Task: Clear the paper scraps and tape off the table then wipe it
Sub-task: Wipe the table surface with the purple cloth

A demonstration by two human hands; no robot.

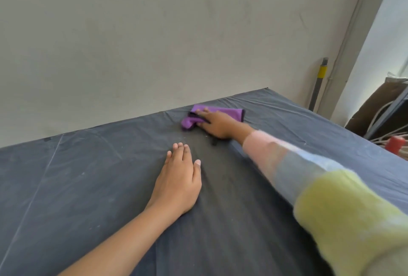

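A purple cloth (231,114) with a dark edge lies crumpled near the far edge of the table (88,187), which is covered with a dark grey wrinkled sheet. My right hand (217,125) presses down on the cloth, fingers over its middle, arm stretched out in a pastel sleeve. My left hand (180,178) rests flat on the sheet nearer to me, fingers together, holding nothing. A few tiny pale specks dot the sheet around the hands. A small dark bit (214,142) lies just below my right wrist.
A plain grey wall runs right behind the table's far edge. At the right, beyond the table, stand a grey pole with a yellow band (320,81), a dark box with white cables (379,116) and a red object (396,143).
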